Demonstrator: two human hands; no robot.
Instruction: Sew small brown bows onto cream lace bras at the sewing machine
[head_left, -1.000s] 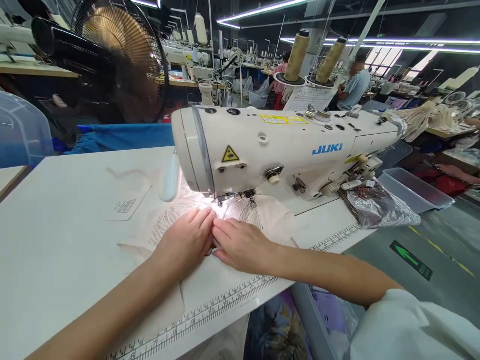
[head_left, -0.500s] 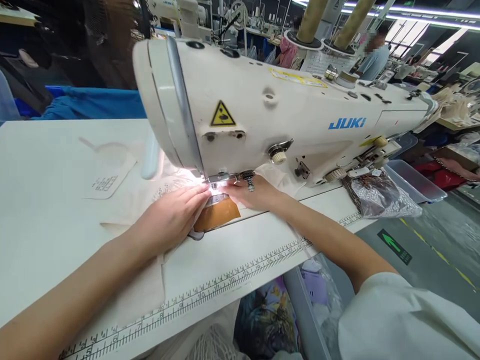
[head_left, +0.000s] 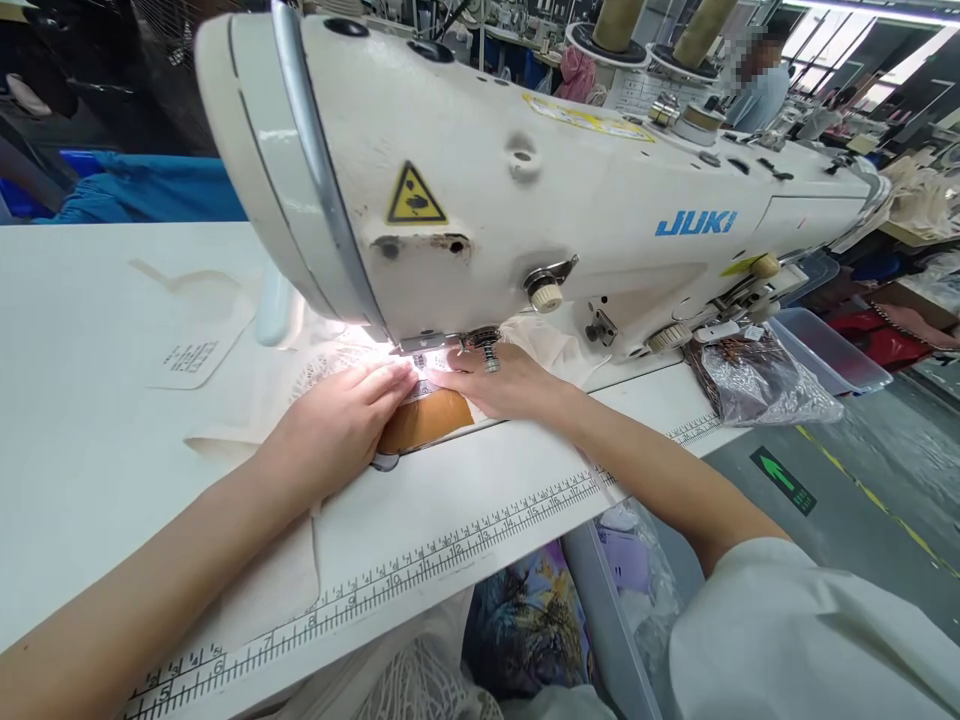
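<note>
My left hand [head_left: 341,415] lies flat, fingers stretched out, on cream fabric [head_left: 251,425] just left of the needle area of a white sewing machine [head_left: 465,180]. Close on the needle's other side, my right hand [head_left: 514,382] rests on the fabric, its thumb and fingers extended toward the presser foot [head_left: 420,362]. Lamp glare washes out the fingertips and the stitching spot. Between the hands, in front of the needle, sits an orange-brown plate [head_left: 427,420]. Part of the fabric spreads left with a lacy section [head_left: 319,370], and more bunches behind my right hand.
A paper-like pattern piece with writing [head_left: 191,350] and a pale blue object [head_left: 276,310] lie on the left. A printed ruler [head_left: 450,550] runs along the table's front edge. At right are a plastic bag [head_left: 757,380] and a clear bin [head_left: 832,350]. A person [head_left: 761,90] is in the background.
The view has shifted, so the machine looks larger and nearer. Both hands stay at the needle on the fabric, with only a slight change in finger pose.
</note>
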